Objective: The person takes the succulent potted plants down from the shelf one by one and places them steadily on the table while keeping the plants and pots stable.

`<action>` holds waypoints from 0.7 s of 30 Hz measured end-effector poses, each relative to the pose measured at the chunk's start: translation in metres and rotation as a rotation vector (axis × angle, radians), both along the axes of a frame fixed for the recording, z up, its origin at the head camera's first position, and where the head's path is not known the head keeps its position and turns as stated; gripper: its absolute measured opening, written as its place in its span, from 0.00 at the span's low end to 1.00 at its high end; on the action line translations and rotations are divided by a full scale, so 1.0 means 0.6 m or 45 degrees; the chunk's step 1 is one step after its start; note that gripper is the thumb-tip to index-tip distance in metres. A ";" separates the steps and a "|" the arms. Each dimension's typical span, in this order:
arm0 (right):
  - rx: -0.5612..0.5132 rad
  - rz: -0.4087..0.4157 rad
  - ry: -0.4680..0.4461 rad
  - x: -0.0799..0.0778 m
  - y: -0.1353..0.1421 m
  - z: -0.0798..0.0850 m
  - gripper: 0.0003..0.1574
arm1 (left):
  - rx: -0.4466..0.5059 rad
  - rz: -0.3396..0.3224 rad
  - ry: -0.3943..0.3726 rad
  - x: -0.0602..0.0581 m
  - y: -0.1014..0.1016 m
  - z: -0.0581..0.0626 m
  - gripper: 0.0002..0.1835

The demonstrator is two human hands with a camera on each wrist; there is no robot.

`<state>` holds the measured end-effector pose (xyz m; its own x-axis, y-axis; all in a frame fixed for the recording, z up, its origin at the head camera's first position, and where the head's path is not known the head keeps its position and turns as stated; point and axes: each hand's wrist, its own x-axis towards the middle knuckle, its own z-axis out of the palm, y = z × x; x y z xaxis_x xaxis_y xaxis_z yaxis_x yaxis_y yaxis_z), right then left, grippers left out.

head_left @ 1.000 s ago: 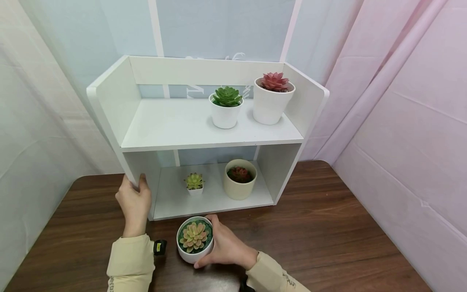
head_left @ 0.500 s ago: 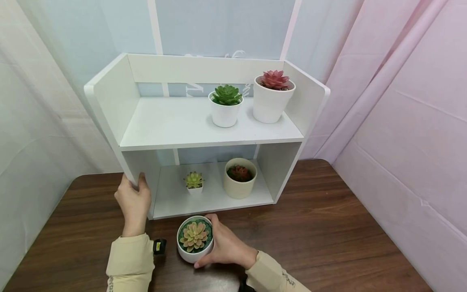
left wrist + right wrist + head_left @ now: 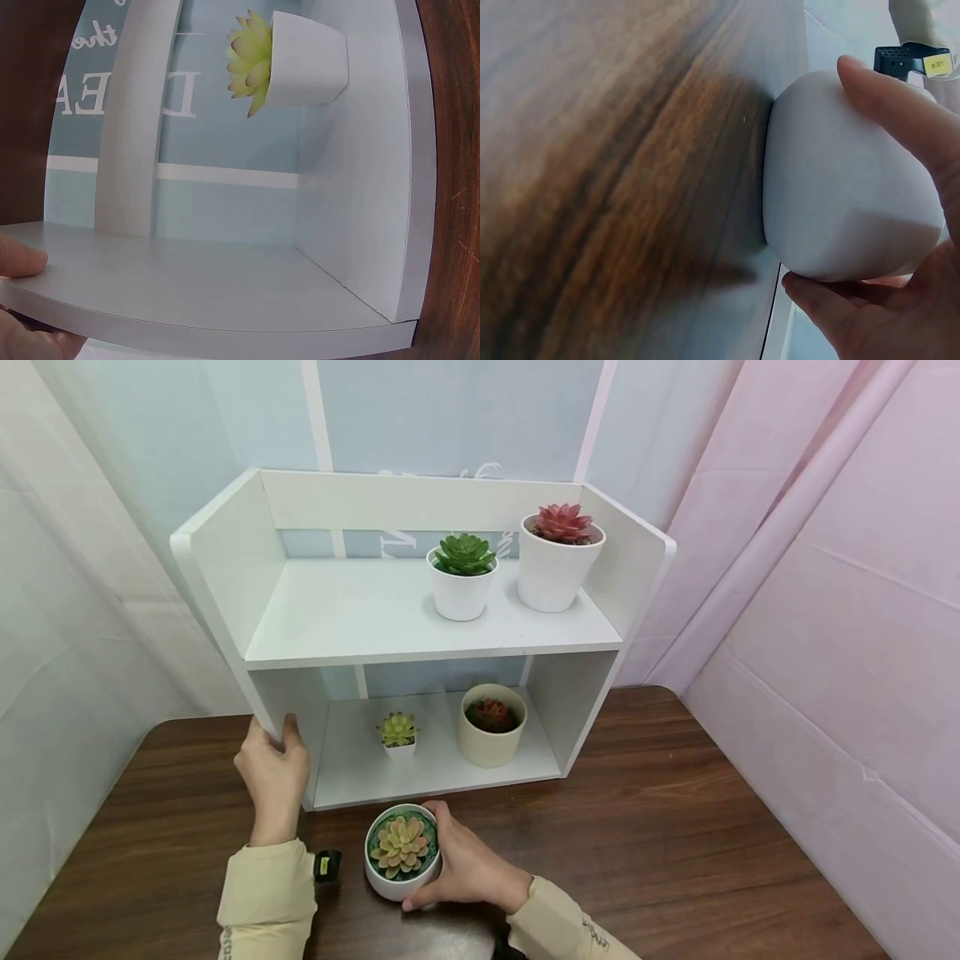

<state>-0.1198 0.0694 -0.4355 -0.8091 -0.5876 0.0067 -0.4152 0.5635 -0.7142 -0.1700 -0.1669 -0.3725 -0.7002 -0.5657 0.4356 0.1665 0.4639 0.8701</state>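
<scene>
My left hand [image 3: 273,777] grips the front edge of the left side panel [image 3: 202,292] of a white two-tier shelf [image 3: 442,656], thumb inside the lower compartment. My right hand [image 3: 476,864] holds a round white pot [image 3: 840,172] from its right side, thumb and fingers spread around its wall. In that pot sits a yellow-green succulent [image 3: 401,846] with pinkish tips. The pot is upright in front of the shelf, its base at the table top. On the lower board stand a small white-potted succulent [image 3: 398,735] and a cream pot [image 3: 491,739] with a reddish plant.
On the upper board, a green succulent in a white pot [image 3: 461,593] stands left of a larger white pot [image 3: 553,577] with a red succulent. The shelf stands on a dark wooden table [image 3: 675,827]. Pale curtains [image 3: 817,635] hang around it.
The head view has shifted very slightly. Both hands keep their holds, and the pot in my right hand stays nearly in place.
</scene>
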 end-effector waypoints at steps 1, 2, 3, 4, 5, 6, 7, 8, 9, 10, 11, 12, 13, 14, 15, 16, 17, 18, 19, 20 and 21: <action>-0.002 0.004 -0.001 0.000 0.000 0.001 0.63 | 0.000 0.001 0.000 0.000 0.000 0.000 0.16; -0.003 0.010 -0.006 0.000 0.001 0.001 0.64 | 0.001 0.002 0.002 0.000 -0.001 -0.001 0.16; -0.004 0.019 -0.014 0.000 0.002 0.002 0.64 | 0.001 0.002 0.003 0.000 -0.001 -0.001 0.16; -0.004 0.029 -0.021 0.000 0.003 0.004 0.66 | 0.003 0.003 0.003 0.000 -0.001 -0.001 0.16; 0.002 0.042 -0.028 0.000 0.005 0.006 0.67 | 0.003 0.005 0.003 0.000 -0.001 -0.001 0.16; 0.011 0.051 -0.040 0.000 0.007 0.008 0.70 | 0.002 0.004 0.005 -0.001 -0.002 -0.001 0.16; 0.024 0.061 -0.052 0.000 0.008 0.011 0.72 | 0.002 0.004 0.005 -0.001 -0.002 -0.001 0.16; 0.042 0.071 -0.067 0.000 0.010 0.014 0.74 | 0.001 0.005 0.005 -0.001 -0.002 -0.001 0.16; 0.059 0.080 -0.076 0.000 0.013 0.018 0.76 | -0.001 0.006 0.004 -0.001 -0.002 -0.001 0.16; 0.080 0.088 -0.081 0.001 0.015 0.022 0.78 | 0.000 0.006 0.004 -0.001 -0.002 -0.001 0.16; 0.104 0.094 -0.082 0.001 0.017 0.027 0.79 | -0.002 0.008 0.003 -0.001 -0.002 0.000 0.16; 0.125 0.102 -0.081 0.002 0.019 0.032 0.79 | -0.002 0.009 0.002 -0.001 -0.003 0.000 0.16; 0.137 0.113 -0.075 0.002 0.021 0.039 0.79 | -0.002 0.009 0.000 -0.001 -0.002 0.001 0.16; 0.151 0.122 -0.065 0.002 0.024 0.046 0.79 | -0.001 0.009 -0.001 0.000 -0.002 0.001 0.16; 0.170 0.130 -0.046 0.002 0.027 0.055 0.78 | -0.001 0.008 -0.002 0.000 -0.002 0.001 0.16; 0.190 0.137 -0.021 0.002 0.029 0.066 0.78 | 0.000 0.007 -0.002 0.001 -0.002 0.002 0.16; 0.203 0.146 0.015 0.001 0.032 0.078 0.76 | 0.000 0.007 -0.001 0.001 -0.002 0.002 0.16; 0.213 0.153 0.054 0.001 0.035 0.092 0.74 | 0.000 0.005 0.001 0.001 -0.001 0.002 0.16; 0.214 0.158 0.094 -0.001 0.037 0.107 0.72 | -0.001 0.006 0.003 0.001 -0.001 0.002 0.16; 0.208 0.165 0.141 -0.002 0.039 0.123 0.68 | -0.002 0.008 0.006 0.001 -0.001 0.002 0.15; 0.192 0.168 0.200 -0.004 0.041 0.139 0.65 | -0.001 0.010 0.007 0.001 -0.001 0.002 0.15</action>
<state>-0.1219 0.0941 -0.3518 -0.7211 -0.6922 0.0305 -0.5915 0.5920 -0.5474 -0.1694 -0.1677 -0.3716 -0.6930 -0.5711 0.4399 0.1676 0.4658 0.8689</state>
